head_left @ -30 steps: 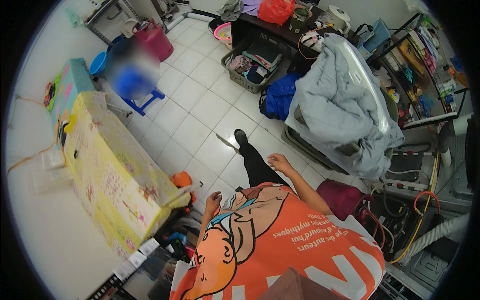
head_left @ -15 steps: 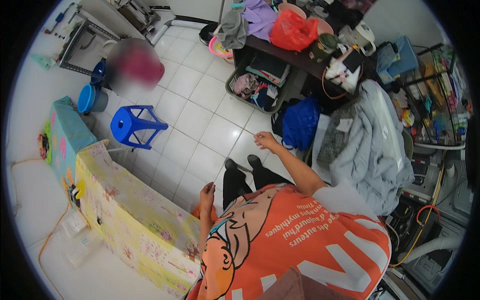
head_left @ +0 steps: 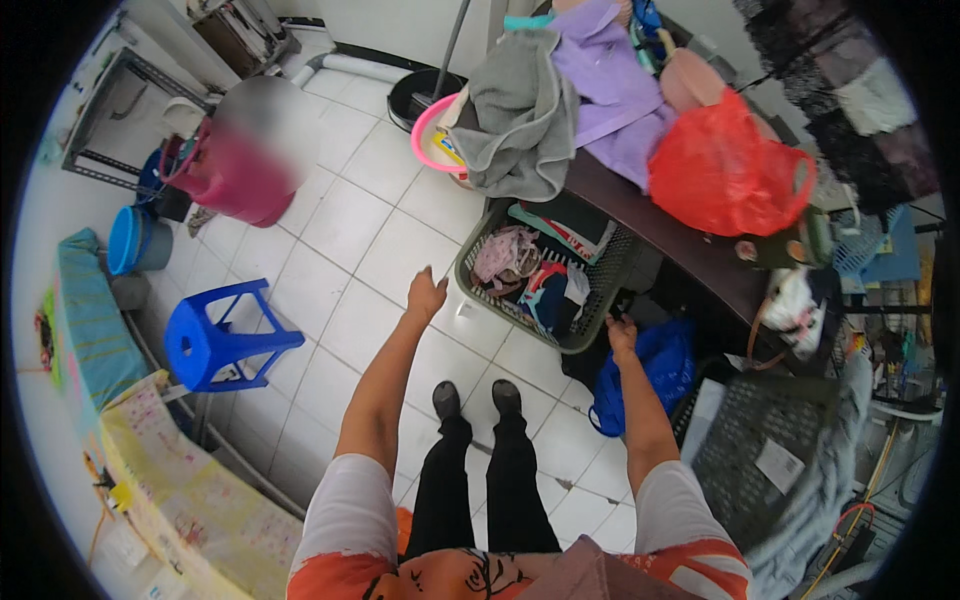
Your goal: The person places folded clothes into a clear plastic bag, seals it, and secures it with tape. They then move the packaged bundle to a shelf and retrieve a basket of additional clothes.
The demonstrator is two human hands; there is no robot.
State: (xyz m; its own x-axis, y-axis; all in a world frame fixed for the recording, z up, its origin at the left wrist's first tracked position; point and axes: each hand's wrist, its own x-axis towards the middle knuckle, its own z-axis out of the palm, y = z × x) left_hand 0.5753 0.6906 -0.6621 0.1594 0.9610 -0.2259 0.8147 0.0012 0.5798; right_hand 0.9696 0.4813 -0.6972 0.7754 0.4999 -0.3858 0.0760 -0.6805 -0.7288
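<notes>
An olive-green plastic laundry basket (head_left: pixel 512 318) with folded and crumpled clothes (head_left: pixel 545 290) stands on the floor, partly under a dark table. My left hand (head_left: pixel 427 294) reaches out just left of the basket, fingers stretched and apart from its rim. At the basket's near right corner is my right hand (head_left: pixel 621 334), its fingers loosely spread and holding nothing I can see; whether it touches the rim I cannot tell. Just below that hand lies a blue bag (head_left: pixel 655 368).
On the dark table (head_left: pixel 640 210) are a grey towel (head_left: pixel 520 120), purple cloth and a red plastic bag (head_left: pixel 715 170). A blue stool (head_left: pixel 215 345) stands left. A second dark green basket (head_left: pixel 745 450) is at right. A pink tub and black bucket stand beyond.
I have turned right to face the laundry basket and come closer to it. Both arms now stretch forward, one hand on each side of the basket.
</notes>
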